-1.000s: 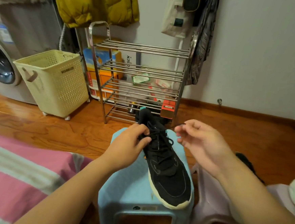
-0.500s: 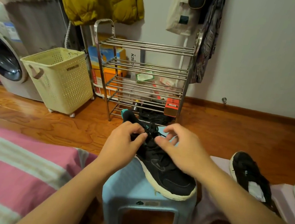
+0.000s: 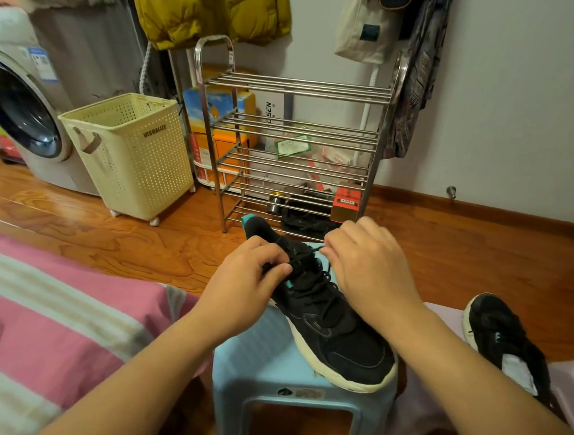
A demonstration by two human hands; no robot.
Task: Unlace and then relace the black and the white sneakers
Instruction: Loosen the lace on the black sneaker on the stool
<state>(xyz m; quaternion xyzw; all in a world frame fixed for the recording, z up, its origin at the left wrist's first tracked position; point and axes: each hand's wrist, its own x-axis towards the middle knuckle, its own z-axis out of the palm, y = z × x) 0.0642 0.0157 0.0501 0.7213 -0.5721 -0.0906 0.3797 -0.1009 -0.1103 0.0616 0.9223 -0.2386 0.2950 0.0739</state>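
A black sneaker (image 3: pixel 332 327) with a cream sole lies on a light blue stool (image 3: pixel 266 377), toe toward me and to the right. My left hand (image 3: pixel 246 282) pinches the black lace (image 3: pixel 303 270) at the shoe's upper eyelets, near the tongue. My right hand (image 3: pixel 364 268) is over the far side of the laces, its curled fingertips pinching a lace end. A second black sneaker (image 3: pixel 495 340) lies on a pale pink stool (image 3: pixel 571 387) at the right.
A steel shoe rack (image 3: pixel 294 149) stands behind the stool against the wall. A cream laundry basket (image 3: pixel 129 150) and a washing machine (image 3: pixel 19 110) are at the left. A pink striped bedsheet (image 3: pixel 47 318) fills the lower left. Wooden floor lies between.
The shoe has turned so its toe points more to the right. My right hand came from the open air at the right down onto the laces. The view shifted right, showing the second sneaker.
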